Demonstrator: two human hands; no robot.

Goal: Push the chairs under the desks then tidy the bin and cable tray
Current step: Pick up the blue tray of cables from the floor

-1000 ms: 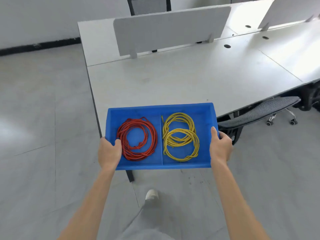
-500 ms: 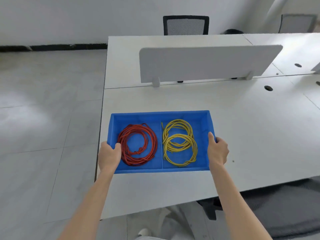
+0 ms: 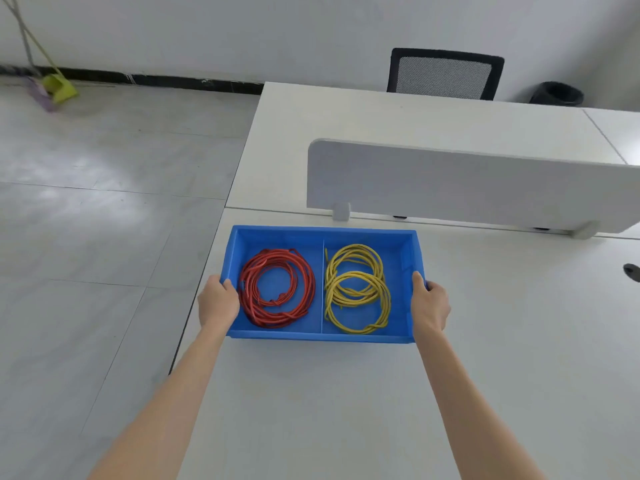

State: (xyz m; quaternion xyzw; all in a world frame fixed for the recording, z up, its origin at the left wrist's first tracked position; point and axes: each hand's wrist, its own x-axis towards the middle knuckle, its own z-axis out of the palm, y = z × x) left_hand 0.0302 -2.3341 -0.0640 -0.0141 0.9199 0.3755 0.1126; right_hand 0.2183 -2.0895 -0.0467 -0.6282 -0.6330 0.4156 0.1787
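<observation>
My left hand point(image 3: 218, 301) and right hand point(image 3: 429, 306) still gripping the blue tray's point(image 3: 322, 233) ends, tray now farther in on the desk point(image 3: 346, 410), near the divider point(image 3: 467, 188), red cable point(image 3: 277, 287) left, yellow cable point(image 3: 356, 289) right.

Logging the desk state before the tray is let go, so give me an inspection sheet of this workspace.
Surface: white desk, with a white divider panel standing behind the tray.
Job's things: blue cable tray on the desk near its left edge; mesh chair behind the far desk; black bin by the wall.
Clutter: nothing seen on the desk.
Grippers: left hand grips the tray's left wall; right hand grips its right wall.
Cables: red coil in the left compartment, yellow coils in the right.
Surroundings: grey tiled floor; green dustpan by the wall.
</observation>
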